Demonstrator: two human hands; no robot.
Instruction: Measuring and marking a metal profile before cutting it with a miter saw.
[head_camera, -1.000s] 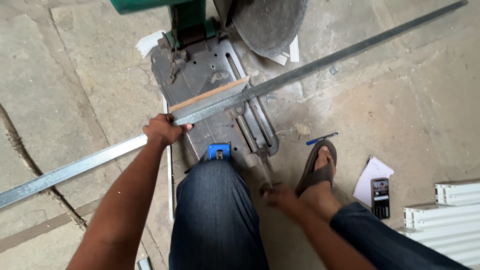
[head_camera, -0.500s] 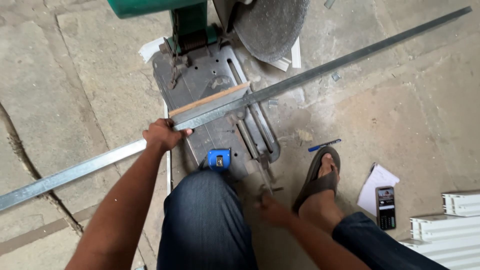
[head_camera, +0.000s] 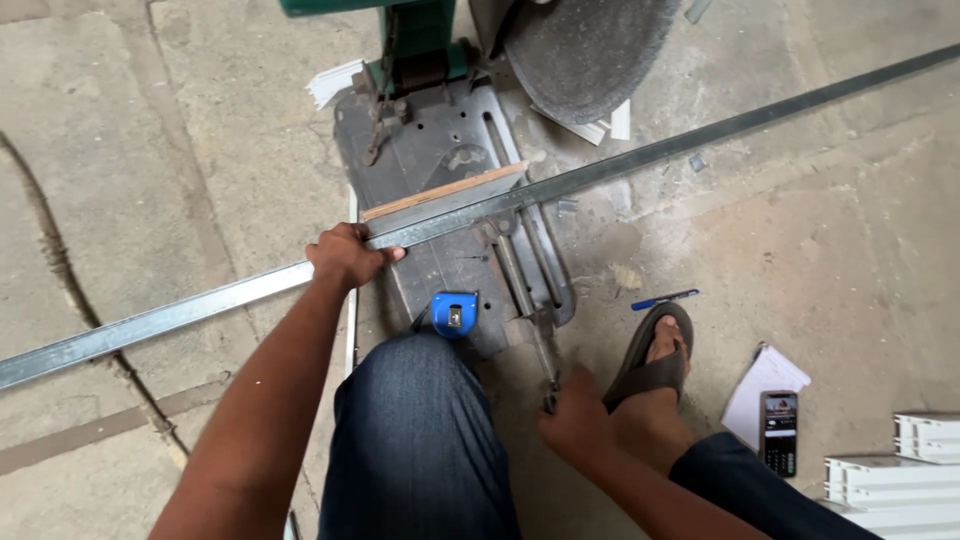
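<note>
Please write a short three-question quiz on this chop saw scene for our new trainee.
1. True or false: the left hand grips the long metal channel lying across the saw base.
2. What blue thing lies on the base beside the knee? A) tape measure B) glove C) bucket
3. The right hand is at the end of the vise ____.

Key: 1 true. 2 A, the tape measure. 3 handle.

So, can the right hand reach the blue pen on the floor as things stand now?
Probably yes. The right hand is low by the vise handle, and the blue pen lies on bare floor just beyond the sandalled foot. Only that foot lies between, and the hand could pass over it.
</note>
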